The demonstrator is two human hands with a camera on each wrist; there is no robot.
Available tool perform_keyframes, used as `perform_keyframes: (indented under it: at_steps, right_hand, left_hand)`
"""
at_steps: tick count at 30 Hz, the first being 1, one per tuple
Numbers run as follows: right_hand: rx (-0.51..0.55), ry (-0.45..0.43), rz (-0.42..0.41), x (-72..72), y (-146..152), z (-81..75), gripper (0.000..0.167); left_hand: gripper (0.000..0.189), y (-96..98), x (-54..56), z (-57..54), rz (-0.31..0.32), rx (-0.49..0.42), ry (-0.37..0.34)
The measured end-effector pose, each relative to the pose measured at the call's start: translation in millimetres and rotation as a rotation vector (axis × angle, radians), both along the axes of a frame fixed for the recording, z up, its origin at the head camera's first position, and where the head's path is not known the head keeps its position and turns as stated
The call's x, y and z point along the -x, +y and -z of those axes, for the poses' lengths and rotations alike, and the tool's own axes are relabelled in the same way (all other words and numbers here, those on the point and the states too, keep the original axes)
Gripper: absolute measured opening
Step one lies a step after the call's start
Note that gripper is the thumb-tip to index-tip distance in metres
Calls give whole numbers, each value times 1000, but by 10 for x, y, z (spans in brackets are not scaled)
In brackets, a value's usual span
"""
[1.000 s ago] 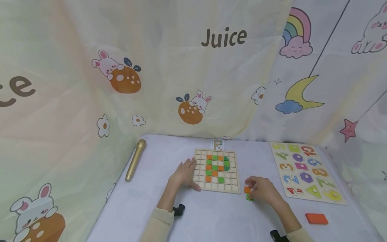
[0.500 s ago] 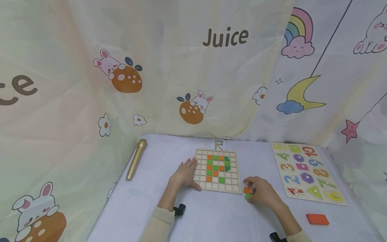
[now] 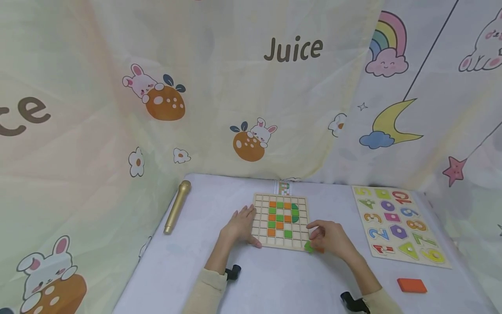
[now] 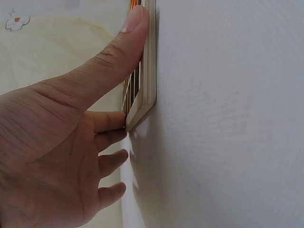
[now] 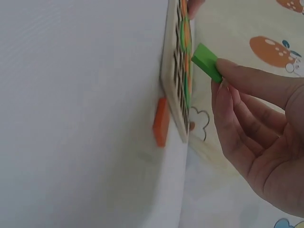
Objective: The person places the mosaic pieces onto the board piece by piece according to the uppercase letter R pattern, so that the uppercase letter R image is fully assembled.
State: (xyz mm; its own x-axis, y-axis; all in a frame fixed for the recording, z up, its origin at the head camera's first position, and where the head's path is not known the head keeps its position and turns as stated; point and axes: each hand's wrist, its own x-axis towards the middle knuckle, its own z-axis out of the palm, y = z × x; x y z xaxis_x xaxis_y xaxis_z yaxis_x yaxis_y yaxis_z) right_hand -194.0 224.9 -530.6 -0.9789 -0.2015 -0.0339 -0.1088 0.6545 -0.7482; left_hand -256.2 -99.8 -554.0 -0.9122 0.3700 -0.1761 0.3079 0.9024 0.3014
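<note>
My left hand (image 3: pixel 238 226) lies along the left side of the wooden grid board (image 3: pixel 256 237), fingers extended. Its thumb (image 4: pixel 111 59) rests on the board's near edge, as the left wrist view shows. Orange and green squares fill some of the cells, with rounded green pieces (image 3: pixel 295 218) among them. Between thumb and forefinger my right hand (image 3: pixel 331 237) pinches a small green block (image 5: pixel 207 61), held above the table by the board's near right corner. A loose orange block (image 5: pixel 161 122) lies on the table beside that corner, partly covered by the right hand in the head view.
A number puzzle board (image 3: pixel 400 226) lies at the right, with a red-orange rectangular block (image 3: pixel 412 285) in front of it. Far left is a gold cylinder (image 3: pixel 177 207). A small pattern card (image 3: pixel 284 188) sits behind the grid board. Printed fabric (image 3: pixel 211 87) hangs behind the table.
My right hand has picked up the green block from beside the orange one and moved it left and up to the board's corner. The left hand has stayed put.
</note>
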Motion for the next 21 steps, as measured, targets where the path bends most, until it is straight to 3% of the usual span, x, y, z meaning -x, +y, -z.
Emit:
perform_keyframes:
  at_steps: [5, 12, 18, 21]
  right_hand:
    - [40, 31, -55, 124, -200, -35, 41]
    - [119, 19, -113, 341, -400, 70, 39]
    - [159, 41, -166, 520, -565, 197, 37]
    - [186, 36, -188, 566, -650, 235, 37]
  left_hand:
    - [137, 4, -2, -4, -5, -5, -12]
    - [140, 11, 45, 105, -6, 7, -11]
    - [138, 4, 8, 3, -6, -6, -28]
    - [139, -5, 11, 9, 4, 15, -23]
